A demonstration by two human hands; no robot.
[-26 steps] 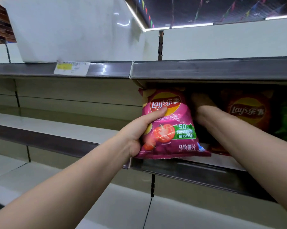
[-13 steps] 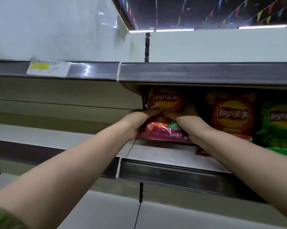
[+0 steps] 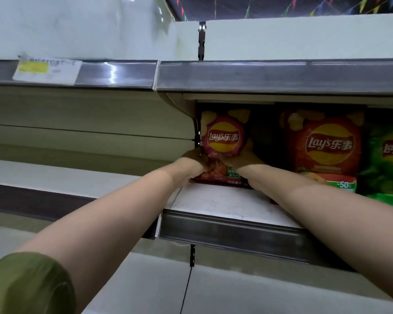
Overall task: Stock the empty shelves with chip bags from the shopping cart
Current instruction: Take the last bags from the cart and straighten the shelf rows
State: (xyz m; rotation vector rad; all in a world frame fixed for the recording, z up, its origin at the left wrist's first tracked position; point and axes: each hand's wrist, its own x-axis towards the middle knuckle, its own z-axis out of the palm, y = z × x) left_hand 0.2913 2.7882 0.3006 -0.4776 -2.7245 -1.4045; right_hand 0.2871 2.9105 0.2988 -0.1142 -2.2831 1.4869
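A pink Lay's chip bag [image 3: 223,141] stands upright at the back left of the middle shelf [image 3: 225,205], under the shelf above. My left hand [image 3: 192,165] grips its lower left side, close to the shelf bracket. My right hand [image 3: 242,158] grips its lower right side, thumb up along the bag's edge. Both forearms reach deep into the shelf. The bag's lower part is partly hidden by my hands. No shopping cart is in view.
An orange-red Lay's bag [image 3: 326,146] stands to the right, then a green bag [image 3: 389,162] at the frame edge. A dark gap separates the pink and orange bags. The left shelf section [image 3: 55,175] is bare. A price tag [image 3: 47,69] hangs on the upper rail.
Both hands have pushed the pink bag from the shelf's front edge back to the rear and stood it upright. My right hand came from behind the bag to its lower right side.
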